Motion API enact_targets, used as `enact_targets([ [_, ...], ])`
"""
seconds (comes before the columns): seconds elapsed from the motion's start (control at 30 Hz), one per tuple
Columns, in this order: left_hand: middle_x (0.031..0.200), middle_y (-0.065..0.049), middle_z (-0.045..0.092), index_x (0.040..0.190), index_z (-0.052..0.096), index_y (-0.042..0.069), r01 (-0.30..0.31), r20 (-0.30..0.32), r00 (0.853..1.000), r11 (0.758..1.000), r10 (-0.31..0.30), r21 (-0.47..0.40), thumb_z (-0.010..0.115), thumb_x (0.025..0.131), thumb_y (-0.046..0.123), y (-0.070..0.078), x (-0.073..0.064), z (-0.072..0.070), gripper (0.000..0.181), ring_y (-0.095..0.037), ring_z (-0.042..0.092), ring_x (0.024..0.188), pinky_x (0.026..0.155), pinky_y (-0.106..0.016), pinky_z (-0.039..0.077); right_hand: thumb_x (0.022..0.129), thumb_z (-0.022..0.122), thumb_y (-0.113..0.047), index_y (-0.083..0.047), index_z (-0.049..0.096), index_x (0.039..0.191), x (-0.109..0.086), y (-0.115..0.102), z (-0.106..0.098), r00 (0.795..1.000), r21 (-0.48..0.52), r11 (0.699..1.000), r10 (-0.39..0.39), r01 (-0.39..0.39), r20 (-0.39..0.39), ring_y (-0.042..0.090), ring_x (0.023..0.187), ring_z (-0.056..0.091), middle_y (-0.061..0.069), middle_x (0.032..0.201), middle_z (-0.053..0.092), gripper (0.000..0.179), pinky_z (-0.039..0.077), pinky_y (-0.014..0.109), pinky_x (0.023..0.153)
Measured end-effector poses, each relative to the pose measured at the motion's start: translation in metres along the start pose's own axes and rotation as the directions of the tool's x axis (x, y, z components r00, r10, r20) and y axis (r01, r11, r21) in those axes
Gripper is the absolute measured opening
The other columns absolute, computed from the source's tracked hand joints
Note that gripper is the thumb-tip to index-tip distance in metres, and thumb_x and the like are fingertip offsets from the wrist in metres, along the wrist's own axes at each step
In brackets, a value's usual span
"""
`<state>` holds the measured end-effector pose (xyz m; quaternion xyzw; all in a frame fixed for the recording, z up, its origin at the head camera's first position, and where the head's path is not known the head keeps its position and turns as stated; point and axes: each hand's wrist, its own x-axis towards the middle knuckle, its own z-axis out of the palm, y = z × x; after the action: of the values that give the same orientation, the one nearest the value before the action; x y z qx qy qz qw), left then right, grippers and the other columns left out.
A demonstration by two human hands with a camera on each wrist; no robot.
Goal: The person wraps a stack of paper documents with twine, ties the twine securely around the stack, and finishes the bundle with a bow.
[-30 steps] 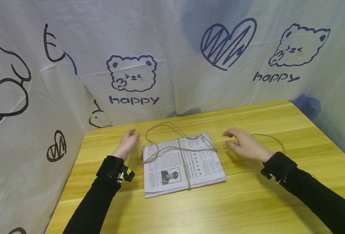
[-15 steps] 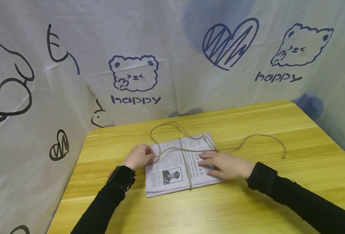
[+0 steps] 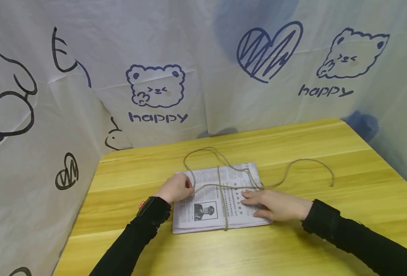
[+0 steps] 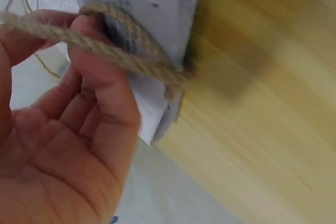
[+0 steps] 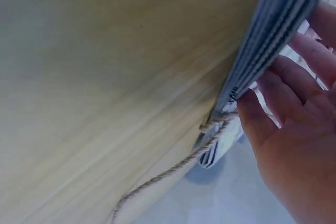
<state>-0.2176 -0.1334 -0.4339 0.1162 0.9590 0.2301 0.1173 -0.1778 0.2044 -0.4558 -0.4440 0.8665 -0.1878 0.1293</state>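
Left hand [image 3: 176,188] pinches twine [image 3: 236,187] at left edge of newspaper stack [image 3: 237,211], twine running rightward just beyond loose-fingered right hand [image 3: 278,205]

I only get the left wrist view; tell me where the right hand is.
Observer: The right hand is at the right edge of the flat rectangular stack of off-white newspapers.
Operator: Find where the thin tan twisted fibre rope ends.
Observer: One loose end lies on the yellow round-cornered wood-grain table, right of the stack.
Operator: Check the newspapers for a picture.
Observer: A rectangular black-and-white portrait is on the top sheet's near left part.
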Motion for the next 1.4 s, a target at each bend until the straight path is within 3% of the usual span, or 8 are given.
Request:
enact_targets([
  [0.2, 0.086, -0.013, 0.069, 0.100, 0.068, -0.003, -0.042, -0.081, 0.997, 0.928, 0.013, -0.371, 0.060, 0.099, 0.013, 0.005, 0.010, -0.016, 0.018, -0.014, 0.064, 0.073, 0.072, -0.030, 0.056, 0.097, 0.066, -0.014, -0.003, 0.063, 0.134, 0.007, -0.001, -0.006, 1.000, 0.024, 1.000, 0.008, -0.008, -0.028, 0.034, 0.129, 0.061, 0.018, 0.142, 0.060, 0.039, 0.050, 0.048, 0.104],
  [0.5, 0.087, 0.004, 0.066, 0.122, 0.054, -0.003, -0.032, -0.054, 0.998, 0.454, -0.035, -0.891, 0.050, 0.107, 0.015, 0.013, 0.012, -0.047, 0.024, -0.004, 0.067, 0.080, 0.082, -0.019, 0.057, 0.098, 0.065, -0.016, -0.005, 0.066, 0.131, 0.011, 0.000, -0.010, 0.999, 0.028, 0.999, 0.028, -0.027, -0.037, 0.030, 0.124, 0.065, 0.014, 0.136, 0.066, 0.035, 0.053, 0.047, 0.101],
  [0.57, 0.089, 0.002, 0.067, 0.124, 0.056, -0.004, 0.000, -0.036, 0.997, 0.488, -0.066, -0.873, 0.051, 0.106, 0.018, 0.008, 0.011, -0.045, 0.028, -0.005, 0.068, 0.080, 0.083, -0.020, 0.057, 0.098, 0.065, -0.017, -0.005, 0.066, 0.131, 0.011, 0.000, -0.011, 0.999, 0.032, 0.999, 0.027, -0.026, -0.039, 0.027, 0.120, 0.067, 0.014, 0.134, 0.067, 0.035, 0.054, 0.045, 0.099],
  [0.7, 0.082, -0.007, 0.071, 0.111, 0.065, -0.006, 0.086, -0.044, 0.991, 0.851, -0.127, -0.517, 0.058, 0.104, 0.024, -0.007, 0.005, -0.032, 0.031, -0.010, 0.066, 0.069, 0.066, -0.023, 0.055, 0.099, 0.065, -0.017, -0.005, 0.066, 0.130, 0.013, -0.001, -0.012, 0.999, 0.054, 0.998, 0.026, -0.023, -0.041, 0.009, 0.098, 0.068, 0.011, 0.127, 0.071, 0.034, 0.057, 0.034, 0.090],
  [0.8, 0.077, -0.012, 0.069, 0.099, 0.066, -0.002, 0.114, -0.116, 0.984, 0.980, -0.134, -0.163, 0.061, 0.101, 0.024, -0.016, 0.000, -0.023, 0.026, -0.016, 0.059, 0.061, 0.055, -0.026, 0.044, 0.098, 0.065, -0.016, -0.004, 0.068, 0.127, 0.015, -0.002, -0.014, 0.998, 0.061, 0.998, 0.023, -0.019, -0.060, 0.005, 0.092, 0.066, 0.009, 0.121, 0.073, 0.031, 0.057, 0.032, 0.087],
  [0.97, 0.101, -0.014, 0.068, 0.115, 0.064, 0.003, -0.085, -0.191, 0.976, 0.992, 0.101, 0.093, 0.062, 0.098, 0.007, -0.026, 0.005, -0.016, 0.018, -0.027, 0.066, 0.085, 0.075, -0.037, 0.054, 0.098, 0.065, -0.013, -0.005, 0.071, 0.120, 0.022, -0.007, -0.018, 0.987, 0.041, 0.999, 0.032, -0.026, -0.156, 0.016, 0.105, 0.070, 0.007, 0.115, 0.074, 0.025, 0.057, 0.038, 0.091],
  [1.13, 0.134, -0.006, 0.062, 0.126, 0.067, 0.019, -0.322, -0.067, 0.928, 0.880, 0.367, 0.348, 0.069, 0.096, 0.011, -0.030, 0.017, -0.013, 0.032, -0.032, 0.054, 0.128, 0.108, -0.051, 0.044, 0.096, 0.065, -0.009, -0.005, 0.071, 0.115, 0.034, -0.009, -0.022, 0.968, -0.007, 0.999, 0.039, -0.042, -0.248, 0.016, 0.098, 0.067, 0.006, 0.110, 0.072, 0.019, 0.056, 0.036, 0.085],
  [1.4, 0.111, -0.001, 0.068, 0.095, 0.070, 0.019, -0.367, -0.050, 0.896, 0.801, 0.441, 0.473, 0.069, 0.095, 0.023, -0.023, 0.024, -0.008, 0.004, -0.027, 0.059, 0.114, 0.101, -0.047, 0.044, 0.093, 0.068, -0.008, -0.004, 0.069, 0.113, 0.051, -0.004, -0.019, 0.960, -0.066, 0.996, 0.046, -0.067, -0.276, 0.017, 0.094, 0.065, 0.008, 0.110, 0.069, 0.020, 0.055, 0.036, 0.083],
])
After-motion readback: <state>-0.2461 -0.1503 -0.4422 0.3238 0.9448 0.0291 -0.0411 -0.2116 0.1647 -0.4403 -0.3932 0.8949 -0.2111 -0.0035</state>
